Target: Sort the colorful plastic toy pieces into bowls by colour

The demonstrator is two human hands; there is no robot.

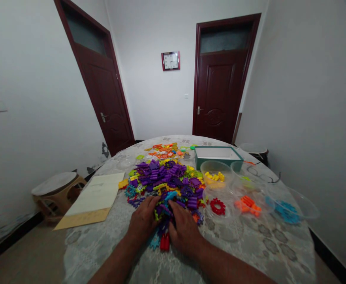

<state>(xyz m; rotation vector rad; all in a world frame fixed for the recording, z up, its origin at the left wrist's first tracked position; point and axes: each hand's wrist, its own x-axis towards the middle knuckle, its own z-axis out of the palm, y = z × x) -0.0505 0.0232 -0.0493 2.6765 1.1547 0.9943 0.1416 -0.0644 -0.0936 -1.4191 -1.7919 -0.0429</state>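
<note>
A heap of plastic gear toy pieces (161, 173), mostly purple with yellow, green and blue among them, covers the middle of the table. At its near edge, my left hand (143, 219) curls round pieces from the left side, its fingertips partly hidden among them. Facing it, my right hand (186, 228) bends its fingers over pieces from the right, close to a bright blue piece (170, 195). Between my wrists lie a red piece (165, 242) and a light blue gear (154, 241).
Clear bowls on the right hold yellow pieces (214, 177), a red gear (217, 206), orange pieces (248, 206) and blue pieces (288, 211). Behind them stands a green box (219, 165). Orange pieces (162, 150) lie at the back; paper (94, 195) lies left.
</note>
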